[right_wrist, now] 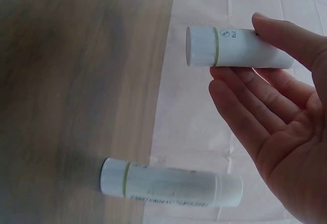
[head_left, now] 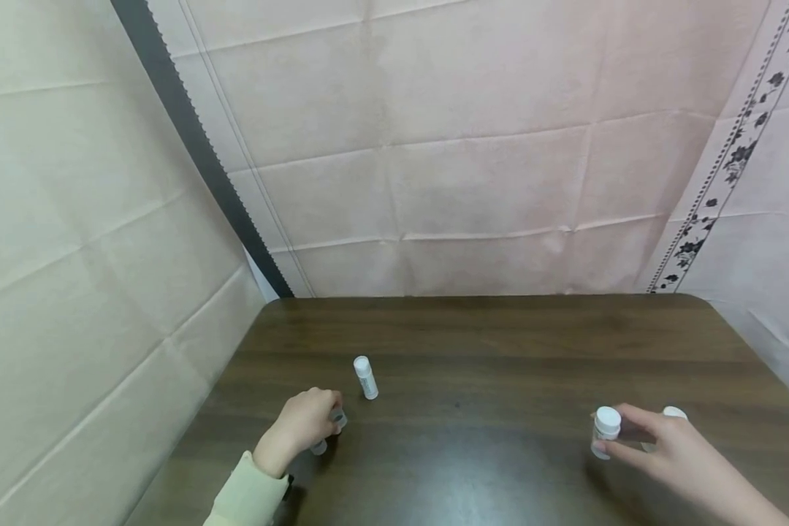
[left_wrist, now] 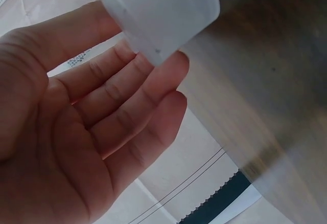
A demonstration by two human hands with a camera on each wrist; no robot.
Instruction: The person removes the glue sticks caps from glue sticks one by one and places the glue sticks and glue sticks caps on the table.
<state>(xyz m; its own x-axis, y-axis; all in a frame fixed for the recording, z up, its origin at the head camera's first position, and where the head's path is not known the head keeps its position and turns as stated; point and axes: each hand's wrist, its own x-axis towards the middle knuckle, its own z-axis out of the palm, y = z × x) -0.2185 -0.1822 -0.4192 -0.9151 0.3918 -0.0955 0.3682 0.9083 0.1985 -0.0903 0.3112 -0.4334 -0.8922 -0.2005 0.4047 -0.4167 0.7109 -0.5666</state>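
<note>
On the left of the table, my left hand (head_left: 305,420) is curled over a small white cylinder, apparently a glue stick (head_left: 339,419), mostly hidden by the fingers. The left wrist view shows its frosted white end (left_wrist: 166,17) between thumb and fingers. Another white end (head_left: 318,447) shows below the hand; whether it belongs to the same piece I cannot tell. At the right, my right hand (head_left: 677,449) pinches an upright white glue stick (right_wrist: 250,47) between thumb and fingers. Beside that hand stands a second glue stick (right_wrist: 171,184), partly covered by it in the head view.
Another white glue stick (head_left: 366,378) stands beyond my left hand. The dark wooden table (head_left: 473,365) stretches between both hands. Pale creased cloth (head_left: 486,161) hangs behind it, and more cloth (head_left: 72,256) hangs along its left side.
</note>
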